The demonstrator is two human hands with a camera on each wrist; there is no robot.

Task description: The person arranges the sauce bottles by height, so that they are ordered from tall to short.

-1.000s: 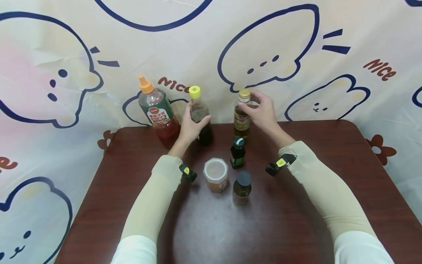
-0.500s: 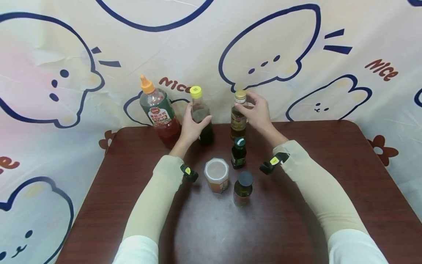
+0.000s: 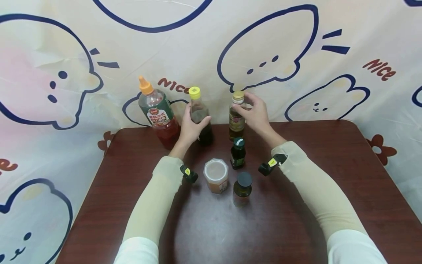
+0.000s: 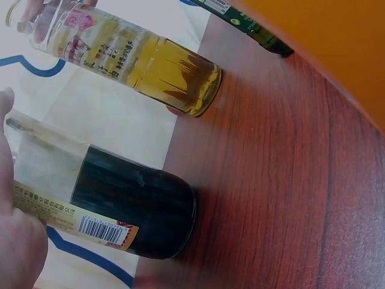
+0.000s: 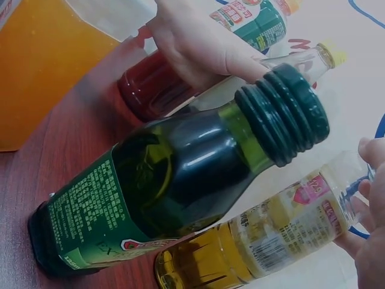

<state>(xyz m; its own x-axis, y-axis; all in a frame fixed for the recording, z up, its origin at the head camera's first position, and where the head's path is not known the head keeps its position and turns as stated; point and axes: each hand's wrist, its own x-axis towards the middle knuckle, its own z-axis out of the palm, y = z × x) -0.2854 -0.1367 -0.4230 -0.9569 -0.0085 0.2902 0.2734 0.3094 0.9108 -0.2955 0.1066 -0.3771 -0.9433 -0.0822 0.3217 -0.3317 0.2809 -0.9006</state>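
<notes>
A clear bottle of dark sauce (image 3: pixel 206 135) with a yellow cap stands at the table's back edge. My left hand (image 3: pixel 192 126) holds it around its upper part, thumb on the right side. In the left wrist view the dark liquid (image 4: pixel 138 192) fills the lower part of that bottle. To the right stands a glass bottle of golden oil (image 3: pixel 236 123) with a gold cap. My right hand (image 3: pixel 257 112) pinches its neck just under the cap. The oil's printed label (image 5: pixel 301 211) shows in the right wrist view.
Left of the sauce bottle stands a large red sauce bottle (image 3: pixel 159 117) with an orange nozzle. A small green bottle (image 3: pixel 238 154) is just in front of the oil. Nearer are a white-lidded jar (image 3: pixel 216 176) and a dark-capped jar (image 3: pixel 242 189). A patterned cloth hangs behind.
My right hand has shifted the oil bottle a little to the left, closer to the dark sauce bottle. My left hand stays on the sauce bottle.
</notes>
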